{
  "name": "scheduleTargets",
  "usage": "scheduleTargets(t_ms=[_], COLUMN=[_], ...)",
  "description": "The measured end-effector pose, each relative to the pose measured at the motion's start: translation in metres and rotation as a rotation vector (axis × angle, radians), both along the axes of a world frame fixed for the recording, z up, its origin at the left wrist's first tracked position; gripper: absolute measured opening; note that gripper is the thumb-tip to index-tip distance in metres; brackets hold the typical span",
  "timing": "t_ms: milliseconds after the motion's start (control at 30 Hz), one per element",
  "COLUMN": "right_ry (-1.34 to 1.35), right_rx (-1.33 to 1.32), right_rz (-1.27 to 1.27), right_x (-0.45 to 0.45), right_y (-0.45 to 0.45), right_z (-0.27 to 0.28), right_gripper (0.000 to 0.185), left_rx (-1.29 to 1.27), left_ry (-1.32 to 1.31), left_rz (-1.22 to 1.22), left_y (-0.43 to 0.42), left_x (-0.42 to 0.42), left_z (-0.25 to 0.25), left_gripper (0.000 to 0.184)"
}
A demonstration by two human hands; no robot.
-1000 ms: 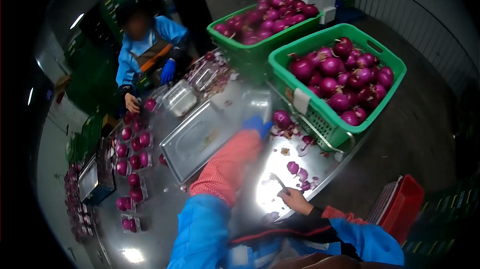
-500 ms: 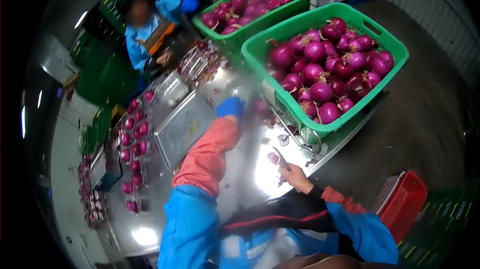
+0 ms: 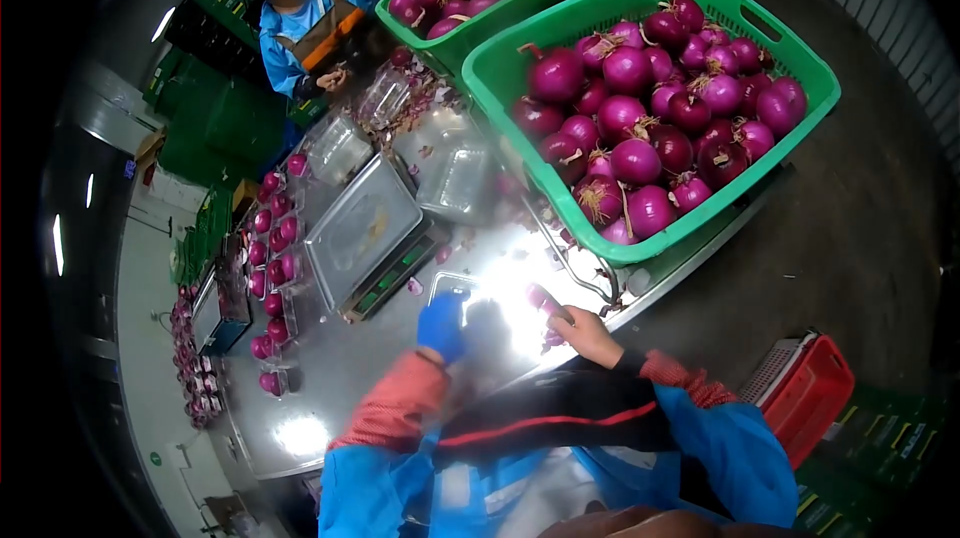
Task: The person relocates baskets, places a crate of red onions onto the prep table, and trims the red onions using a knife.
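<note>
My left hand (image 3: 441,328), in a blue glove, is low over the steel table in front of me. Its fingers are closed at a clear plastic tray (image 3: 455,285), whose far rim shows just beyond them; the rest is hidden or lost in glare. My bare right hand (image 3: 590,335) is closed around what looks like a small knife (image 3: 556,309), pointing away from me over the bright table edge. Purple onion peel lies close by the blade. Ahead of both hands, a green crate (image 3: 580,228) holds many red onions (image 3: 636,161).
A scale (image 3: 365,228) stands left of centre, with clear trays (image 3: 458,178) stacked beyond it. Packed onions (image 3: 275,305) line the left side. A second green crate (image 3: 450,43) is at the back, near a co-worker (image 3: 310,28). A red basket (image 3: 815,393) sits lower right.
My left hand has drawn back toward me from beside the tray stack, and a clear tray now shows at its fingers. My right hand stays nearly in place.
</note>
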State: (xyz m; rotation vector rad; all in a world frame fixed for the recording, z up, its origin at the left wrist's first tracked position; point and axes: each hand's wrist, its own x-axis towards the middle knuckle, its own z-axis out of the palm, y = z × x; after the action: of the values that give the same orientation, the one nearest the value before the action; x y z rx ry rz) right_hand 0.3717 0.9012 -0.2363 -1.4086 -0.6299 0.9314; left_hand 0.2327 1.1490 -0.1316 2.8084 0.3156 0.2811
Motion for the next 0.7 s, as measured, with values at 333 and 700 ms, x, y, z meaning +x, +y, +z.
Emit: scheduleTargets(t_ms=[333, 700], right_ry=[-0.062, 0.036], right_rx=[-0.114, -0.156], right_rz=[-0.157, -0.242], right_x=[0.005, 0.019], right_y=[-0.027, -0.047], right_z=[0.025, 0.04], right_gripper=[0.023, 0.025], left_rx=[0.399, 0.705], left_ry=[-0.15, 0.419], left_rz=[-0.412, -0.006], left_y=[0.041, 0.027], left_x=[0.351, 0.443], left_z=[0.146, 0.149], left_gripper=[0.05, 0.032])
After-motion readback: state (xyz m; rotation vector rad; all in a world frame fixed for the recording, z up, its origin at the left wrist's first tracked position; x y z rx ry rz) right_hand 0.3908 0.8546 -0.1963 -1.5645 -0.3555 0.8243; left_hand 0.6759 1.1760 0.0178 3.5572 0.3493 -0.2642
